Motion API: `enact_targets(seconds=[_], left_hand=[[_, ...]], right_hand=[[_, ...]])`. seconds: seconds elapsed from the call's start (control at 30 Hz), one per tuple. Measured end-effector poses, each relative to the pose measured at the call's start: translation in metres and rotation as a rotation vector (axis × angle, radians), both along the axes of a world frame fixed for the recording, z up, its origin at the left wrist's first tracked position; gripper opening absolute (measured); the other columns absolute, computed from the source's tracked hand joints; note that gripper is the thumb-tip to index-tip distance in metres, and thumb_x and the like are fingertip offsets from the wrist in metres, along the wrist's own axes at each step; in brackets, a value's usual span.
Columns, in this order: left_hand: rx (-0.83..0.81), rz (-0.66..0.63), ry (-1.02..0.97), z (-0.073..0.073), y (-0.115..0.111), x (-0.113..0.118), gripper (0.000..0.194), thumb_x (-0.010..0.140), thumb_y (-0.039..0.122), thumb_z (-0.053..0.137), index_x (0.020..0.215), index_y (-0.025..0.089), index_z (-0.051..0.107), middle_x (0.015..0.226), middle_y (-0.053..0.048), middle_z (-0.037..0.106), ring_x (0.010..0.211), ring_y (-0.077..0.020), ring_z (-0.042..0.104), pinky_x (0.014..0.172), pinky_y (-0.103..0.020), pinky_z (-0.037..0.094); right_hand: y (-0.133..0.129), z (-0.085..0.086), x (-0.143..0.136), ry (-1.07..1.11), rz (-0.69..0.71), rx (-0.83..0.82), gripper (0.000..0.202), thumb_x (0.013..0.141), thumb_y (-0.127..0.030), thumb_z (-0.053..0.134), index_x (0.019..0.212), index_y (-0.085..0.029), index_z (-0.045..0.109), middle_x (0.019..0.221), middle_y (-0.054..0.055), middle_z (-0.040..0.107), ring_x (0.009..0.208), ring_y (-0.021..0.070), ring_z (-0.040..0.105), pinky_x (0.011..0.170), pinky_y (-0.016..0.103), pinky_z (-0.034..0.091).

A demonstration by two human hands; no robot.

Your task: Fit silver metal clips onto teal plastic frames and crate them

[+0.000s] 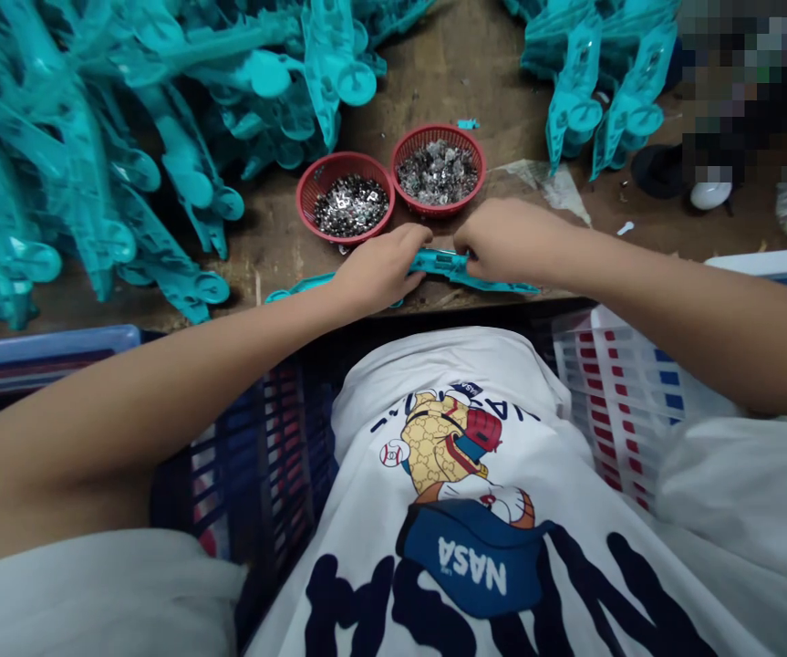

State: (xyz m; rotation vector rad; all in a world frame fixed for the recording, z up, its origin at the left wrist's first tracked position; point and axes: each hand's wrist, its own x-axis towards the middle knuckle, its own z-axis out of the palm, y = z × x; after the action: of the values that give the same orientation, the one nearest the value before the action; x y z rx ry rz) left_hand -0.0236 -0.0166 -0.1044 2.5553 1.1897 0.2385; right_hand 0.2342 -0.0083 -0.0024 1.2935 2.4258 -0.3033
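Observation:
A long teal plastic part (444, 264) lies along the front edge of the wooden table, with a dark slot near its middle. My left hand (385, 267) is closed on it left of that slot, thumb and fingers pinching. Right of the slot, my right hand (499, 239) has its fingers curled down onto the same part. Whether a small piece is between the right fingertips is hidden. Just beyond my hands stand two red baskets, touching: the left basket (305, 203) holds small shiny metal pieces, and the right basket (481, 173) holds small clear and grey pieces.
A big heap of teal plastic parts (160, 119) covers the table's left side. More teal parts (581, 82) lie at the back right. A small teal scrap (468, 123) sits behind the baskets. Plastic crates (618, 392) stand below the table edge on both sides.

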Motion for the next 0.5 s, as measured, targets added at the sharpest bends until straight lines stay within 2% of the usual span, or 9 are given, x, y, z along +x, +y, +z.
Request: enact_targets(seconds=[0.1,0.2,0.33,0.5], left_hand=[[0.009,-0.07,0.017,-0.001,0.001,-0.002,0.053,0.111,0.017,0.067,0.163,0.015,0.079,0.171,-0.022,0.081,0.16,-0.044,0.081,0.136,-0.06,0.069],[0.016,-0.08,0.012,-0.001,0.001,-0.003,0.063,0.112,0.018,0.065,0.175,0.014,0.076,0.176,-0.023,0.08,0.163,-0.0441,0.08,0.138,-0.061,0.068],[0.001,-0.083,0.016,-0.001,0.001,-0.005,0.064,0.115,0.021,0.064,0.176,0.016,0.078,0.175,-0.02,0.082,0.161,-0.0422,0.082,0.138,-0.06,0.069],[-0.007,-0.141,0.092,-0.002,0.004,-0.003,0.065,0.122,0.022,0.053,0.183,0.01,0.072,0.181,-0.025,0.077,0.163,-0.0408,0.08,0.141,-0.06,0.066]], right_hand=[[-0.011,0.009,-0.015,-0.095,0.008,0.001,0.049,0.112,-0.014,0.068,0.154,-0.008,0.094,0.141,0.027,0.091,0.118,0.0405,0.085,0.093,0.042,0.055],[-0.012,0.01,-0.015,-0.084,0.032,0.028,0.049,0.116,-0.014,0.064,0.154,-0.007,0.093,0.146,0.029,0.09,0.126,0.0448,0.086,0.094,0.044,0.058],[-0.01,0.003,-0.012,-0.06,0.048,0.032,0.044,0.121,-0.017,0.064,0.153,-0.007,0.093,0.146,0.028,0.089,0.129,0.0461,0.087,0.098,0.044,0.061],[-0.008,-0.008,-0.012,-0.018,0.04,-0.019,0.048,0.122,-0.012,0.057,0.155,-0.002,0.091,0.144,0.035,0.087,0.124,0.0449,0.086,0.1,0.045,0.061]])
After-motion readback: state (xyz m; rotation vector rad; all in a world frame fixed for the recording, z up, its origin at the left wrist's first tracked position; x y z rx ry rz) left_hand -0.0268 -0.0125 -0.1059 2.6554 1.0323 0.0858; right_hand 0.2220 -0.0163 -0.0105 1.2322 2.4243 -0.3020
